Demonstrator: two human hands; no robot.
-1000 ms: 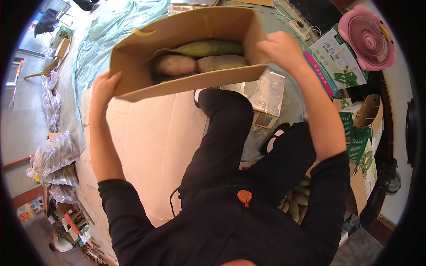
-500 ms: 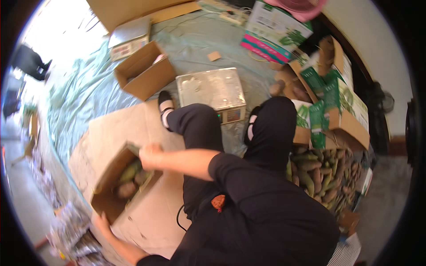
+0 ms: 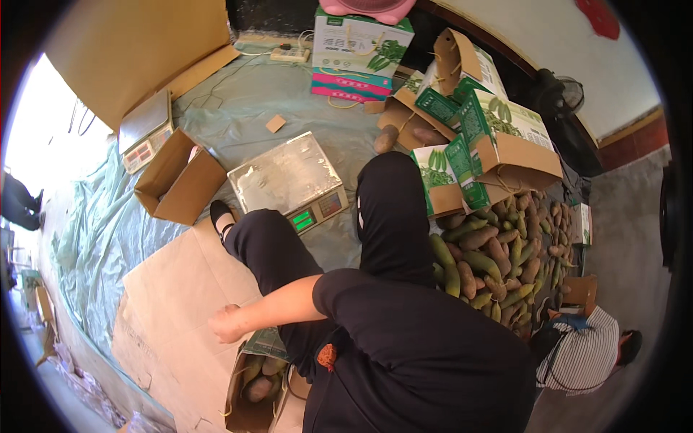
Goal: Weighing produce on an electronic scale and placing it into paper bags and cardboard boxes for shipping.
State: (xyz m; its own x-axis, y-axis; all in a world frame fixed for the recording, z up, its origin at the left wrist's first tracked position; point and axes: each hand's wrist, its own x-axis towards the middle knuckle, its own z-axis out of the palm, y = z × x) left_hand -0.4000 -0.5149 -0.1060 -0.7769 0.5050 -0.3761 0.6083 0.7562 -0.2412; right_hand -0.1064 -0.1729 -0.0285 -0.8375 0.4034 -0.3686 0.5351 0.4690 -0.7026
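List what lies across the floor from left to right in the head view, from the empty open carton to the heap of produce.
Empty open brown carton → flat metal weighing scale → person's black-trousered knee → green-and-white printed box → heap of green and brown produce.

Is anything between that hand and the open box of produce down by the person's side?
Nothing visible. The hand hangs just above the cardboard box, whose top is open, with only flat cardboard sheet beside them. Which hand it is, I cannot tell.
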